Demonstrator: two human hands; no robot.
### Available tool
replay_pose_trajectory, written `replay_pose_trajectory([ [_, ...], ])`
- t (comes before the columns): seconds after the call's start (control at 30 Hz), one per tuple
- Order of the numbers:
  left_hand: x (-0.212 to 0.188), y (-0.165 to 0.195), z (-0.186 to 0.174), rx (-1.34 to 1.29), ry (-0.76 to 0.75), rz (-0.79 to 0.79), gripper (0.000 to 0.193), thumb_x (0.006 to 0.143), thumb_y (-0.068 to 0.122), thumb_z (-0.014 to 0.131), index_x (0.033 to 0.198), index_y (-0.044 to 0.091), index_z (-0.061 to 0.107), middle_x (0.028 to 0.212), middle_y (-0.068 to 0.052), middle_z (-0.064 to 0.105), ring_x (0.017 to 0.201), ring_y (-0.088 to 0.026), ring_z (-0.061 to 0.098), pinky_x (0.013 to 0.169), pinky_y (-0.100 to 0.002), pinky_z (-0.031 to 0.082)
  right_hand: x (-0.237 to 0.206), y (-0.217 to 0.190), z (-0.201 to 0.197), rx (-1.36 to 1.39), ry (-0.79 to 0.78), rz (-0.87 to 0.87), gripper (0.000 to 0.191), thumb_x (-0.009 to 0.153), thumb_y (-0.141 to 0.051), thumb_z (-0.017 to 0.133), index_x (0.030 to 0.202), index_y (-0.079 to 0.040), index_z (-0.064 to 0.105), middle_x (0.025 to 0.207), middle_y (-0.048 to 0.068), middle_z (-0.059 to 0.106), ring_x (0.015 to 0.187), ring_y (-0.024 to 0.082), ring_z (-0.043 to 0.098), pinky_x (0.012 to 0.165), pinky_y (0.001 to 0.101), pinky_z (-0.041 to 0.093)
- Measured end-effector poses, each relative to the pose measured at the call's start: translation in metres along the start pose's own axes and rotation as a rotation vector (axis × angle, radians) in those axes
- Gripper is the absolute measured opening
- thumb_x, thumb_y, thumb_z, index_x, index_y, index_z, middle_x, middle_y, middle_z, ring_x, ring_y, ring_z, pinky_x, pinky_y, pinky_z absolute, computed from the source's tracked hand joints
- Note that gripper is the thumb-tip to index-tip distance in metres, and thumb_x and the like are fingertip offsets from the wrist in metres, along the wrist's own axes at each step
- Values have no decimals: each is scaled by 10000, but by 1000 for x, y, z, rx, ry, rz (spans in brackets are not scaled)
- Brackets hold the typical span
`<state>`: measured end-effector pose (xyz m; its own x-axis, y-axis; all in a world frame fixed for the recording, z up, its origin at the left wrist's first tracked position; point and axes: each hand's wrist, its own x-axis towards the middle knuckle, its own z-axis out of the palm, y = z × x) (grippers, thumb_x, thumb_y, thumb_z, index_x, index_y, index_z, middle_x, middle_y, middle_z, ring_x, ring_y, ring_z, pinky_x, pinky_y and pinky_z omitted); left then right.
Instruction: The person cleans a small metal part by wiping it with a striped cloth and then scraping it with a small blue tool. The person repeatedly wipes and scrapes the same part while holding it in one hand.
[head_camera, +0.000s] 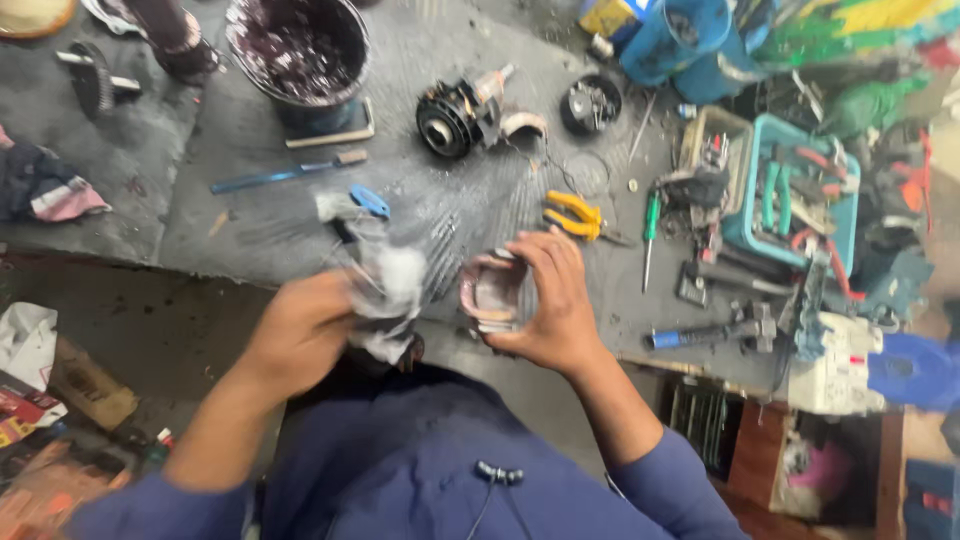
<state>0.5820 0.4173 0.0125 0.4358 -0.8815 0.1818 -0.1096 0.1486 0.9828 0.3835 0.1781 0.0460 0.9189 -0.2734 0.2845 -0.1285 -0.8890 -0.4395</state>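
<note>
My right hand (553, 305) grips a rounded pinkish-copper winding part (490, 292) at the near edge of the grey workbench (200, 200). My left hand (300, 325) clutches a crumpled white rag or plastic (390, 285), blurred by motion, right beside that part. Under both hands is my dark blue sleeve and shirt.
On the bench lie yellow-handled pliers (573, 216), a green screwdriver (650, 235), a black round motor part (455, 118), a dark bucket (300, 55), a blue-handled brush (285, 173) and a teal tray of tools (795, 190). A blue-handled wrench (705, 332) lies at right. Clutter covers the floor at left.
</note>
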Motion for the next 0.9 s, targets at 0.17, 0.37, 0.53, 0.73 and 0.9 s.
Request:
replay_pose_trajectory([
  [0.17,63,0,56,158,192,-123,365,775,195,840,1072,30,707,1061,-128,754,968,-237,734,817,-359,575,17,-31,1,-117,31,-23,955,475,-335,950,1290,-79,525,1273,131,565,1307,335,528,1207,643,224],
  [0.37,62,26,43,115,50,-324,208,974,201,655,1135,80,705,1004,-87,740,824,-167,718,692,-338,566,10,-50,12,-126,93,161,967,506,-330,936,1336,-60,519,1289,116,554,1300,320,530,1218,639,228],
  [0.53,59,34,25,231,-162,-584,258,910,242,721,1105,73,734,867,-107,794,723,-168,710,680,-363,565,9,-69,28,-83,139,179,956,522,-361,938,1304,-19,506,1307,155,542,1322,343,516,1225,656,198],
  [0.73,59,-6,28,64,-1,-128,512,811,152,762,1264,28,558,1106,-142,705,1013,-250,690,840,-382,545,30,-97,48,-147,190,206,895,565,-359,923,1283,-19,511,1307,148,578,1317,313,560,1252,691,104],
  [0.9,49,-12,4,295,-164,-358,276,900,83,599,1173,61,566,979,-243,706,1020,-393,699,813,-425,529,33,-114,56,-88,188,216,919,566,-392,934,1287,-20,504,1324,165,576,1317,341,550,1245,691,116],
])
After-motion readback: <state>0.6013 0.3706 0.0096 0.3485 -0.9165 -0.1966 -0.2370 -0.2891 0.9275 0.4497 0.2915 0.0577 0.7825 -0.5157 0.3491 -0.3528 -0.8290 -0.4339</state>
